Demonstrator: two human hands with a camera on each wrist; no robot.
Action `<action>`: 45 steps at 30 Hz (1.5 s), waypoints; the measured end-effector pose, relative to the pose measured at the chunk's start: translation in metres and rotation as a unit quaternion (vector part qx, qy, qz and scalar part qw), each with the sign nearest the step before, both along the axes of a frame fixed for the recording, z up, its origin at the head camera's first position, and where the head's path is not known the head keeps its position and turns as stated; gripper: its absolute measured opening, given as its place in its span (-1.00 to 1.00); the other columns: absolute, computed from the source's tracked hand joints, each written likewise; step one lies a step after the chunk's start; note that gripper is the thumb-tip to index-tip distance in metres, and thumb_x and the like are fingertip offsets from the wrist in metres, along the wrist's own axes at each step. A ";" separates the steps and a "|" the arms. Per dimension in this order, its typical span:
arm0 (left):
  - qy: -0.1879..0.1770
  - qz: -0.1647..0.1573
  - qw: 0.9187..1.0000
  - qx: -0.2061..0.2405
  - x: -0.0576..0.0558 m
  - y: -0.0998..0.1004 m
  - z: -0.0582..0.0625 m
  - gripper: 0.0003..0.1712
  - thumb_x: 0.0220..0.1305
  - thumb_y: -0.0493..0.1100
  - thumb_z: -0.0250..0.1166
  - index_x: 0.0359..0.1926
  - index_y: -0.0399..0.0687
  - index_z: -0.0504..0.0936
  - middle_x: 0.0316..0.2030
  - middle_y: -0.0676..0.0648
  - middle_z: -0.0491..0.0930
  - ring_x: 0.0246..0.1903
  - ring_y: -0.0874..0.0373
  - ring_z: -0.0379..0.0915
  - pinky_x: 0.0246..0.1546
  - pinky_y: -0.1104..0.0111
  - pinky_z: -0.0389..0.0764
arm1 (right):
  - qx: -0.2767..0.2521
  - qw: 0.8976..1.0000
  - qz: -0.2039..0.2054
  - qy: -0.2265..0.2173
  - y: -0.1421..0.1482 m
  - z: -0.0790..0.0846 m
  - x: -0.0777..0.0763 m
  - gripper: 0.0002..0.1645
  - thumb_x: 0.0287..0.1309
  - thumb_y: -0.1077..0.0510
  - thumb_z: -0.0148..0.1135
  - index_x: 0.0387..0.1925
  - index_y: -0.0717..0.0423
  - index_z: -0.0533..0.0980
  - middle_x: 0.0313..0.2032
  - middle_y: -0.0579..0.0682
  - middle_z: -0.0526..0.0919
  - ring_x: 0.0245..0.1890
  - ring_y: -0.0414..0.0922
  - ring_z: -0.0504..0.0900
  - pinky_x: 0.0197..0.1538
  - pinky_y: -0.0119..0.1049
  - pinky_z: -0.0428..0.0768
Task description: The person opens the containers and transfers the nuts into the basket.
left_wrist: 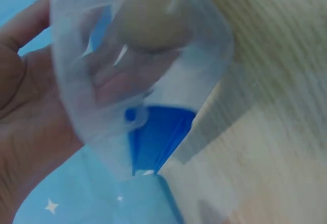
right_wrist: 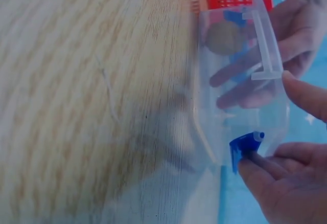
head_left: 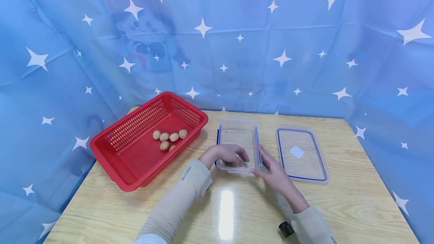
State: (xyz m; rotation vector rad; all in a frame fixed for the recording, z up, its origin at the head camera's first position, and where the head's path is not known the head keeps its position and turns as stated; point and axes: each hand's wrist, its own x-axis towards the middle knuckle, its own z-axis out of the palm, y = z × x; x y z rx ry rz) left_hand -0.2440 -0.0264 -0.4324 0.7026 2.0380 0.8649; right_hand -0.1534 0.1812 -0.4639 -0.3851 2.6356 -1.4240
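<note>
A clear plastic food container [head_left: 237, 123] with blue side latches stands on the table. My left hand [head_left: 232, 154] reaches over its near left side, with the fingers down inside. In the right wrist view those fingers look extended and apart beside a walnut [right_wrist: 224, 37], which shows blurred through the clear wall. The left wrist view shows the same walnut [left_wrist: 156, 19] near the fingers, not gripped by them. My right hand [head_left: 274, 172] holds the container's near right corner, thumb at the front rim and fingers on the right-side latch [right_wrist: 245, 144].
A red plastic basket [head_left: 135, 178] at the left holds several walnuts [head_left: 164, 137]. To the right of the container lies its clear lid [head_left: 301, 165] with a blue seal, flat on the wooden table [head_left: 356, 199]. A blue star-patterned curtain [head_left: 237, 78] hangs behind.
</note>
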 end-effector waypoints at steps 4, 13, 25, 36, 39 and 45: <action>-0.022 -0.006 0.999 0.025 -0.001 0.006 -0.012 -0.61 0.26 -0.35 0.24 0.12 -0.25 0.61 0.11 -0.17 0.61 -0.08 0.24 0.48 -0.05 0.51 0.48 | 0.001 1.000 -0.003 -0.002 -0.001 -0.001 0.000 0.03 0.24 0.19 0.33 0.52 0.34 -0.06 0.55 0.35 -0.13 0.48 0.29 0.10 0.39 -0.03 0.26; -0.054 -0.001 0.995 0.079 -0.005 0.013 -0.030 -0.55 0.24 -0.43 0.22 0.17 -0.30 0.58 0.12 -0.19 0.60 -0.08 0.31 0.45 0.03 0.58 0.44 | 0.006 1.000 -0.005 -0.003 -0.001 -0.001 0.002 0.05 0.24 0.09 0.35 0.53 0.30 -0.05 0.55 0.35 -0.11 0.47 0.28 0.14 0.39 0.00 0.28; -0.080 0.051 0.991 0.097 -0.004 0.018 -0.029 -0.55 0.23 -0.40 0.28 0.16 -0.35 0.52 0.03 -0.17 0.60 -0.12 0.31 0.48 -0.04 0.58 0.50 | 0.000 1.000 -0.004 0.002 0.000 0.001 0.001 0.07 0.22 0.11 0.36 0.52 0.34 -0.05 0.53 0.38 -0.10 0.45 0.29 0.17 0.38 -0.01 0.28; -0.107 0.077 0.981 0.145 -0.008 0.014 -0.029 -0.58 0.27 -0.38 0.27 0.15 -0.38 0.51 -0.18 0.01 0.58 -0.23 0.29 0.55 -0.06 0.48 0.64 | -0.004 1.000 -0.003 0.006 0.001 0.001 0.004 0.07 0.19 0.15 0.38 0.51 0.36 -0.04 0.53 0.37 -0.10 0.45 0.29 0.17 0.39 -0.02 0.26; -0.087 0.082 0.982 0.149 -0.010 0.011 -0.025 -0.58 0.24 -0.35 0.30 0.12 -0.36 0.55 -0.15 -0.05 0.62 -0.23 0.27 0.57 -0.03 0.46 0.62 | 0.000 1.000 -0.004 0.008 0.001 0.001 0.005 0.07 0.19 0.14 0.38 0.51 0.36 -0.03 0.53 0.37 -0.10 0.44 0.30 0.18 0.39 -0.01 0.26; -0.056 0.095 0.985 0.133 -0.016 0.006 -0.010 -0.58 0.23 -0.27 0.34 0.12 -0.27 0.58 -0.07 -0.08 0.63 -0.18 0.26 0.54 -0.13 0.45 0.62 | 0.006 1.000 -0.004 0.008 0.001 0.003 0.004 0.06 0.21 0.12 0.36 0.51 0.35 -0.03 0.53 0.37 -0.10 0.44 0.30 0.19 0.39 0.00 0.27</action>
